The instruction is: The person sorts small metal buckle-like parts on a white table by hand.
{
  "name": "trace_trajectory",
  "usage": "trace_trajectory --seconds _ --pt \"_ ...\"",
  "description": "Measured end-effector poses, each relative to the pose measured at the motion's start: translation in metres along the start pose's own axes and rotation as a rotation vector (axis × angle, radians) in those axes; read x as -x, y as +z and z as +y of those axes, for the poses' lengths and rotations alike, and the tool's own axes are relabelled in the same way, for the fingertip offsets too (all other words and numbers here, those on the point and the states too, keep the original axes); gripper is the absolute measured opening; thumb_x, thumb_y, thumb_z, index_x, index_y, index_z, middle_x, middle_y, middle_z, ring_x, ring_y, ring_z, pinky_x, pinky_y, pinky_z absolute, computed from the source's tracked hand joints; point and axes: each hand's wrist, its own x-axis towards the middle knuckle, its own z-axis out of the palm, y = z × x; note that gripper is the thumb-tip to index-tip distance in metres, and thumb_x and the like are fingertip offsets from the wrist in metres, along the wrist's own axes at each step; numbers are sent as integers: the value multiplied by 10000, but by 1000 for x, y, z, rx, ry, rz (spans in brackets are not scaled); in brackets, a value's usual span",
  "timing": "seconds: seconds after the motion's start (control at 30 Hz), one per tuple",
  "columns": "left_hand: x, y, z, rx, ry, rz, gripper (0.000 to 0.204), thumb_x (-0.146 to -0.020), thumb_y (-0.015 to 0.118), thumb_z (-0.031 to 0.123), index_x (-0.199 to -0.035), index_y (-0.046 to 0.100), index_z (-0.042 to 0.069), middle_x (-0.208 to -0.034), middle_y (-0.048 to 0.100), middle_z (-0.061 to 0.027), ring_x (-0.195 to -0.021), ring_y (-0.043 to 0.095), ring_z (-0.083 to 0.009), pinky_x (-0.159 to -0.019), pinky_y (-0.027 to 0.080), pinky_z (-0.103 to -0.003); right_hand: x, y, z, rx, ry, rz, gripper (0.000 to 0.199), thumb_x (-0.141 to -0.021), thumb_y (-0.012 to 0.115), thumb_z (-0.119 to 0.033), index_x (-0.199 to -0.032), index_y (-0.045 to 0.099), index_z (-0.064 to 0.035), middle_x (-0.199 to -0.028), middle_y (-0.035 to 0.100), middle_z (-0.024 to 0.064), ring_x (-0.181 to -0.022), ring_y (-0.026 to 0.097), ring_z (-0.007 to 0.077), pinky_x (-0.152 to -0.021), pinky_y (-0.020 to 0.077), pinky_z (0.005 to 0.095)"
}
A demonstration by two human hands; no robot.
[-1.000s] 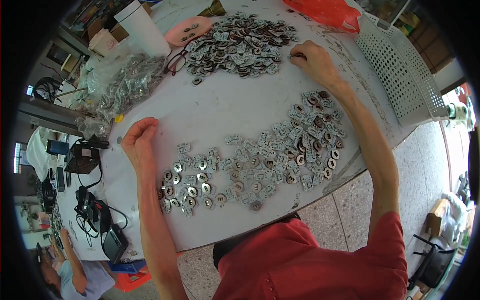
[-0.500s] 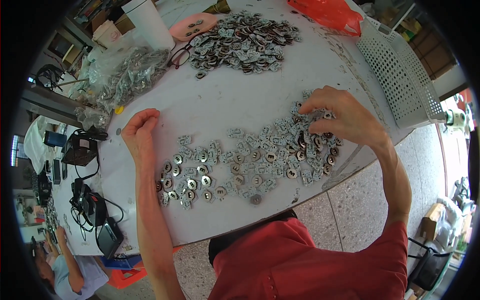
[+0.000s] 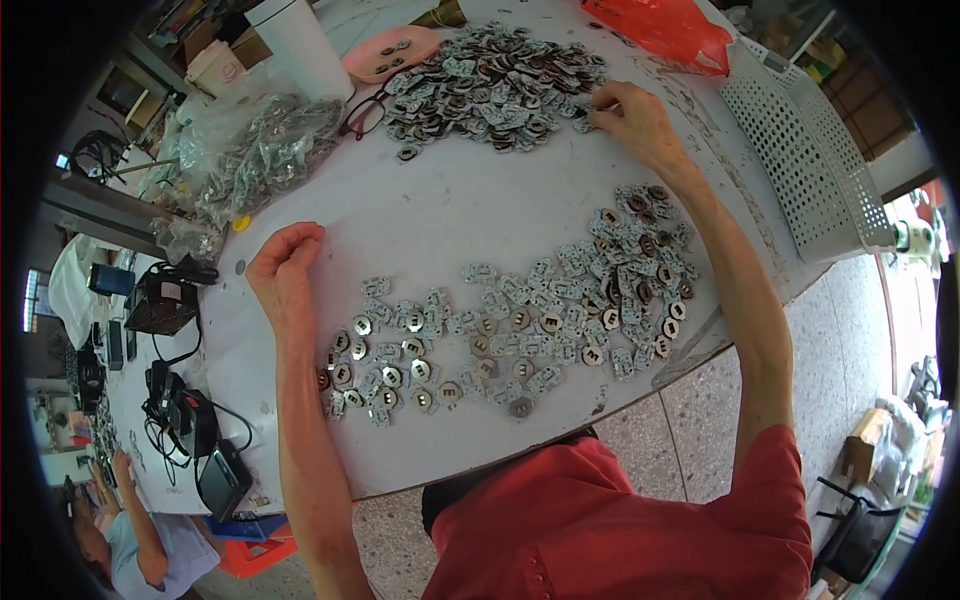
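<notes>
My left hand [image 3: 285, 270] rests on the white table left of the spread-out parts. Its fingers are curled against the thumb, and what they hold, if anything, is hidden. Far off, my right hand [image 3: 635, 120] reaches to the right edge of a large pile of small metal parts [image 3: 495, 85]. Thumb and bent forefinger stand apart there, touching the pile's edge. Nearer to me lies a loose band of the same flat grey parts [image 3: 510, 340], several with round brownish or silvery discs. The band thickens into a heap [image 3: 640, 250] at its right end, below my right forearm.
Eyeglasses [image 3: 367, 117], a pink dish [image 3: 390, 55] and a white bottle [image 3: 300, 50] stand beside the far pile. Plastic bags of parts [image 3: 260, 150] lie left, black devices with cables [image 3: 185, 410] nearer. A perforated basket [image 3: 800, 150] borders the right. Another person [image 3: 150, 550] sits lower left.
My right hand has moved away from the near heap to the far pile's right edge, uncovering the heap. My left hand has stayed in nearly the same place, fingers still curled.
</notes>
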Motion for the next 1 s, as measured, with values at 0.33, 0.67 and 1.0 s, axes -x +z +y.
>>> trace_trajectory --seconds 0.33,0.67,1.0 --pt "1 3 2 10 3 5 165 -745 564 -11 -877 663 -22 -828 649 -47 -792 570 -109 -777 410 -221 14 -27 27 -195 182 60 242 -738 653 -188 -925 653 -35 -820 654 97 -769 619 212 -715 474 336" --pt "2 5 3 1 4 -2 169 -752 562 -14 -889 661 -15 -840 646 -44 -807 566 -107 -774 409 -221 16 -40 48 -62 108 135 230 -740 632 -119 -966 664 -88 -813 654 94 -775 622 228 -743 483 342" --pt "3 5 4 27 11 14 165 -746 558 -17 -872 665 -15 -823 645 -43 -782 561 -106 -759 415 -223 18 -23 38 135 -104 109 200 -744 630 -110 -927 647 -32 -816 639 136 -810 615 295 -743 476 377"
